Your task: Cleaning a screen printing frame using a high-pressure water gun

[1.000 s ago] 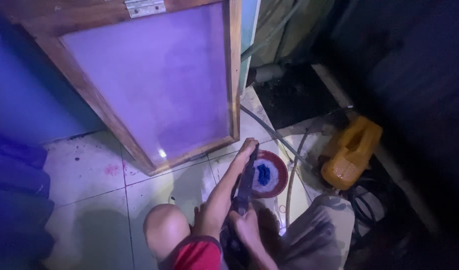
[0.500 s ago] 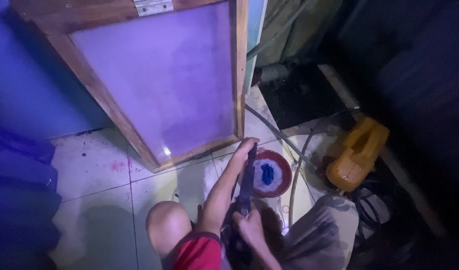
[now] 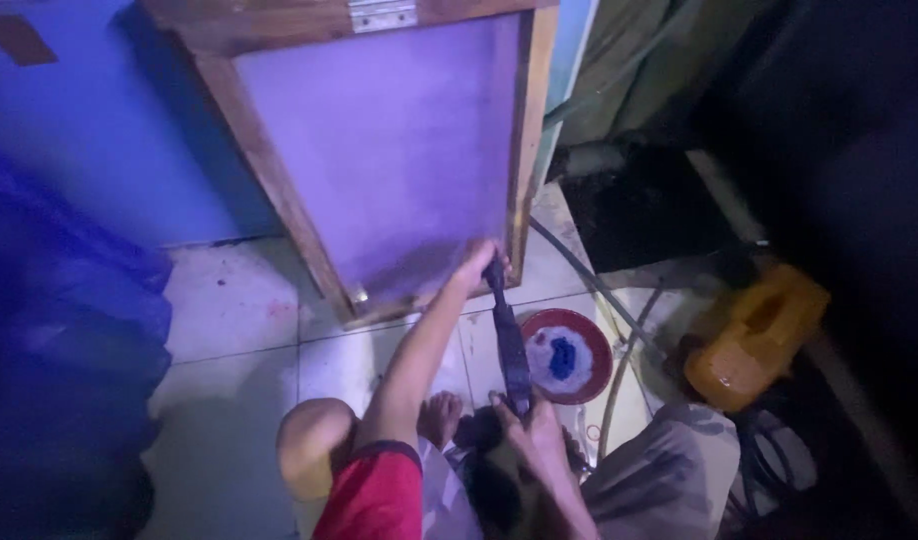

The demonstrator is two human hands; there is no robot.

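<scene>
A long dark spray wand point(image 3: 507, 335) points up at the purple wood-framed screen point(image 3: 389, 150).

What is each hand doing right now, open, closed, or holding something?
Left hand: closed around the front end of the dark spray gun.
Right hand: closed around the spray gun's rear grip.
</scene>
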